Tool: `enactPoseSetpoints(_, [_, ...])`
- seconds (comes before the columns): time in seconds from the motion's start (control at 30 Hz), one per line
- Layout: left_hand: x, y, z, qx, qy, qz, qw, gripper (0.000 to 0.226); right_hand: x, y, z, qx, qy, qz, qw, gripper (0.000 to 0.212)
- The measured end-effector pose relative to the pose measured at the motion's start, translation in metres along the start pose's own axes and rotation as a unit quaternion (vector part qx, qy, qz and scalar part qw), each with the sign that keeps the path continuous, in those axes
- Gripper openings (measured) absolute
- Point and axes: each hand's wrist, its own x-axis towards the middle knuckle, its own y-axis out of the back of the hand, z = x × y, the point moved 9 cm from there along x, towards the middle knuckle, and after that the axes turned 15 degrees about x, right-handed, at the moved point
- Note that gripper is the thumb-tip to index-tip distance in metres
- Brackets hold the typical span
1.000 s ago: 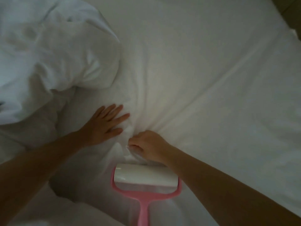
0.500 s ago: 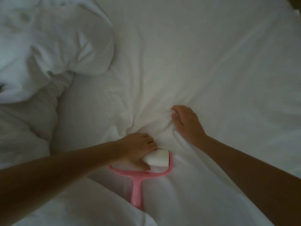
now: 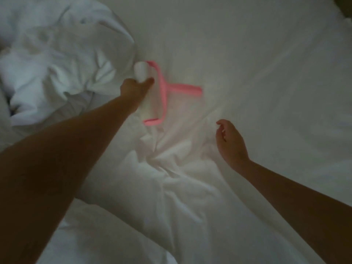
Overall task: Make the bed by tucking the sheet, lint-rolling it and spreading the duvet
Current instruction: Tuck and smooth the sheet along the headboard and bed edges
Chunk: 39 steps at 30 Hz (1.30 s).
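My left hand [image 3: 133,90] grips the white roll of the pink lint roller [image 3: 162,88] and holds it above the white sheet [image 3: 247,63], its pink handle pointing right. My right hand [image 3: 229,141] hovers over the sheet to the lower right of the roller, fingers loosely curled and holding nothing. The sheet is bunched into wrinkles between my two arms. A crumpled white duvet [image 3: 57,54] is heaped at the upper left, just beyond my left hand.
The sheet lies smooth across the right and far side of the bed. A dark strip past the bed edge [image 3: 344,8] shows at the top right corner.
My left hand has lifted the lint roller by its roll and carried it up and away toward the duvet, turning it sideways. My right hand came off the sheet.
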Motion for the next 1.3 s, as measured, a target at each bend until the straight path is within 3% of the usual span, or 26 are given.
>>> enactPoseSetpoints(0.07, [0.008,-0.018,-0.019,-0.124,0.088,-0.031,0.988,0.065,0.000,-0.006,0.002,-0.007,0.000,-0.018,1.000,0.026])
enactPoseSetpoints(0.13, [0.008,-0.041,-0.023,-0.158,0.094,-0.053,0.981,0.061,-0.004,-0.009,0.008,-0.045,0.011,-0.036,0.998,0.031])
enactPoseSetpoints(0.2, [-0.019,-0.051,-0.026,-0.058,0.046,-0.026,0.997,0.059,-0.018,-0.013,0.008,-0.116,0.072,-0.078,0.988,0.046])
enactPoseSetpoints(0.3, [-0.111,-0.052,-0.028,0.054,-0.136,0.101,0.984,0.059,-0.059,-0.022,0.012,-0.216,0.232,-0.157,0.935,0.046])
enactPoseSetpoints(0.37, [-0.187,-0.064,-0.039,0.095,-0.265,0.152,0.947,0.050,-0.086,-0.019,0.022,-0.245,0.268,-0.165,0.917,0.042])
enactPoseSetpoints(0.43, [-0.247,-0.090,-0.057,0.214,-0.353,0.151,0.898,0.041,-0.102,-0.009,0.028,-0.266,0.240,-0.127,0.925,0.038])
enactPoseSetpoints(0.53, [-0.277,-0.130,-0.077,0.387,-0.364,0.095,0.842,0.046,-0.109,-0.012,0.026,-0.256,0.231,-0.102,0.933,0.032])
enactPoseSetpoints(0.63, [-0.276,-0.138,-0.063,0.363,-0.443,0.066,0.817,0.030,-0.111,-0.011,0.022,-0.247,0.257,-0.123,0.926,0.029])
enactPoseSetpoints(0.77, [-0.325,-0.152,-0.077,0.340,-0.624,0.003,0.703,0.023,-0.134,0.028,0.046,-0.241,0.236,-0.088,0.937,0.029])
enactPoseSetpoints(0.8, [-0.337,-0.154,-0.086,0.338,-0.624,-0.006,0.704,0.022,-0.138,0.034,0.051,-0.240,0.221,-0.074,0.942,0.030])
enactPoseSetpoints(0.93, [-0.340,-0.147,-0.094,0.299,-0.512,-0.002,0.806,0.029,-0.141,0.038,0.054,-0.227,0.162,-0.056,0.959,0.035])
enactPoseSetpoints(1.03, [-0.335,-0.129,-0.094,0.277,-0.436,0.023,0.856,0.036,-0.170,0.062,0.065,-0.194,0.080,-0.002,0.978,0.039])
enactPoseSetpoints(1.17, [-0.336,-0.115,-0.130,0.325,-0.317,-0.005,0.891,0.042,-0.251,0.097,0.104,-0.205,-0.110,0.099,0.968,0.053])
enactPoseSetpoints(1.3, [-0.348,-0.098,-0.162,0.359,-0.320,0.020,0.876,0.043,-0.332,0.109,0.141,-0.164,-0.322,0.182,0.915,0.073])
